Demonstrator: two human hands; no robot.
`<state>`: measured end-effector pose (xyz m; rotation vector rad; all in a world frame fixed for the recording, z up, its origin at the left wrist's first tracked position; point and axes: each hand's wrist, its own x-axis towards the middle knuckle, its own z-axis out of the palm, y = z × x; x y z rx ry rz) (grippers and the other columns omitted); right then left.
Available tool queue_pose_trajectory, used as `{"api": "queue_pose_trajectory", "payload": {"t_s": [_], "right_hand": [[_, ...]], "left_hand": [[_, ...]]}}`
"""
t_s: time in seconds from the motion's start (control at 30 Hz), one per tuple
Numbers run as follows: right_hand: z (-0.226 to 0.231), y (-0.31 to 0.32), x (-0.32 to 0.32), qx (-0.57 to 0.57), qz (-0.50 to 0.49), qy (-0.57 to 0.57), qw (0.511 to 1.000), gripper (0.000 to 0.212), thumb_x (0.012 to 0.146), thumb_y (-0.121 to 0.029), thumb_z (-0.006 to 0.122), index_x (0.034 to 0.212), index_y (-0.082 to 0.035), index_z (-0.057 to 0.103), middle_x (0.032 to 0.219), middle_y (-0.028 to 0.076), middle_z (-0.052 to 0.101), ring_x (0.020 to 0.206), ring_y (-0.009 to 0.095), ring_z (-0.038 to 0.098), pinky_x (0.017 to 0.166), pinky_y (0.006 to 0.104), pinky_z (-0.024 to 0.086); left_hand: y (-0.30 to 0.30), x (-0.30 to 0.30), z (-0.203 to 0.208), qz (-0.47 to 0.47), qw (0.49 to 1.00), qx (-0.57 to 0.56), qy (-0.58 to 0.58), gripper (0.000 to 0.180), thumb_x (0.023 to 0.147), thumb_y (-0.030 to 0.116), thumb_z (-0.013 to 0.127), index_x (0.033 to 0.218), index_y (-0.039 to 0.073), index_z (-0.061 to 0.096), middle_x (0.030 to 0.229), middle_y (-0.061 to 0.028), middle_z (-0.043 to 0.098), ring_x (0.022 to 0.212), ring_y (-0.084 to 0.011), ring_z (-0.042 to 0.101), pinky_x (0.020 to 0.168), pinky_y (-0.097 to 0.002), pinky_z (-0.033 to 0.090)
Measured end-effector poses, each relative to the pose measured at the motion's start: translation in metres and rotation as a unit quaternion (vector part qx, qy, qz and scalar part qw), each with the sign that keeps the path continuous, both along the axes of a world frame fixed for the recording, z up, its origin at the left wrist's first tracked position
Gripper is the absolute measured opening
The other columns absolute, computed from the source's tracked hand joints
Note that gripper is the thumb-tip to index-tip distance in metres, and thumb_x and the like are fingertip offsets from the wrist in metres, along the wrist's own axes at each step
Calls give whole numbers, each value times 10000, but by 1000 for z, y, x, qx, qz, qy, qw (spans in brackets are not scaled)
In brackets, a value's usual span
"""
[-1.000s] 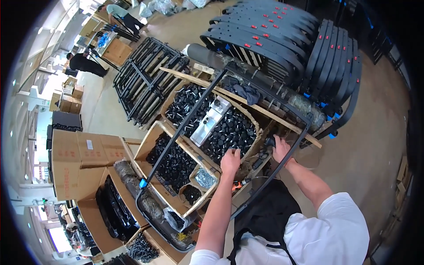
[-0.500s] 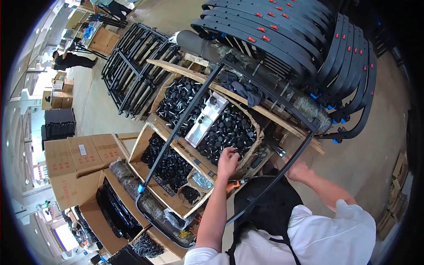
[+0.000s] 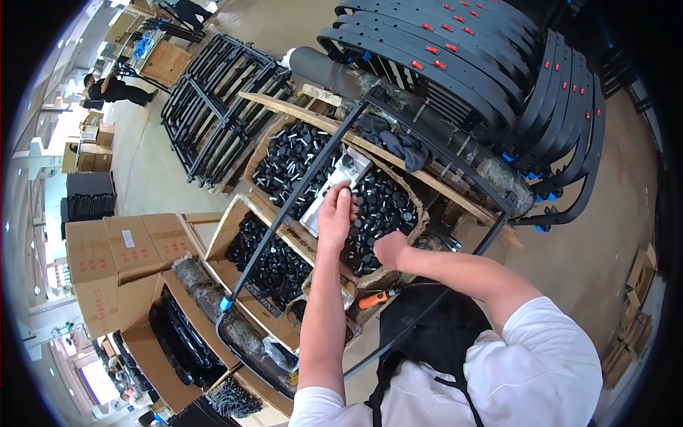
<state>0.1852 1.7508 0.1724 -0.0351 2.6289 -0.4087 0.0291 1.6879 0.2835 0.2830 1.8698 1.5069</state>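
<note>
My left hand (image 3: 336,213) is over the pale metal plate (image 3: 348,169) that lies across the box of black round-headed screw knobs (image 3: 388,206). Its fingers are curled in, and whatever they may hold is too small to make out. Low over the near part of the same knobs is my right hand (image 3: 390,249), closed like a fist, with its fingertips hidden. A black tubular frame (image 3: 313,165) rests across the boxes, and my right forearm reaches over its near right side.
A cardboard box of small black parts (image 3: 265,256) stands to the left. An orange-handled tool (image 3: 373,299) lies by the near box edge. Stacked dark curved frames (image 3: 441,78) rise at the far right, beside a wooden plank (image 3: 455,192). Another person (image 3: 117,91) is at the far left.
My left hand has moved from the knobs up and left to the metal plate. My right hand has come in from beyond the frame's right side to the knobs.
</note>
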Motion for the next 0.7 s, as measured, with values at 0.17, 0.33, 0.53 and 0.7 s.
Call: {"api": "queue_pose_trajectory", "payload": {"t_s": [0.17, 0.33, 0.53, 0.7], "right_hand": [[-1, -8, -8, -22, -7, -7, 1000, 211, 933, -196, 607, 929, -171, 817, 944, 66, 806, 900, 273, 783, 712, 440, 593], [-4, 20, 25, -88, -67, 34, 993, 183, 907, -144, 628, 1047, -106, 740, 1049, 110, 785, 1010, 305, 756, 864, 438, 593], [51, 49, 20, -374, -242, 15, 895, 229, 948, -257, 705, 1058, -56, 698, 1050, 172, 739, 1010, 387, 709, 898, 489, 540], [101, 96, 70, -441, -311, 64, 840, 261, 923, -208, 718, 1145, -71, 721, 1122, 139, 665, 1033, 308, 674, 888, 411, 548]], "left_hand": [[42, -69, -9, 27, 985, 6, 169, 391, 1088, 228, 595, 1418, 20, 621, 1094, -76, 727, 937, -159, 681, 858, -312, 553], [126, -99, -3, 1, 944, -44, 328, 364, 1060, 272, 635, 1320, 24, 692, 1206, -138, 765, 1105, -238, 719, 1007, -352, 524], [151, -142, -24, -1, 946, -45, 320, 374, 1042, 273, 656, 1326, 31, 676, 1191, -174, 765, 1116, -291, 726, 998, -378, 537], [165, -133, -27, -50, 937, -20, 345, 354, 1031, 227, 680, 1317, 19, 677, 1194, -180, 759, 1095, -284, 725, 984, -368, 543]]}}
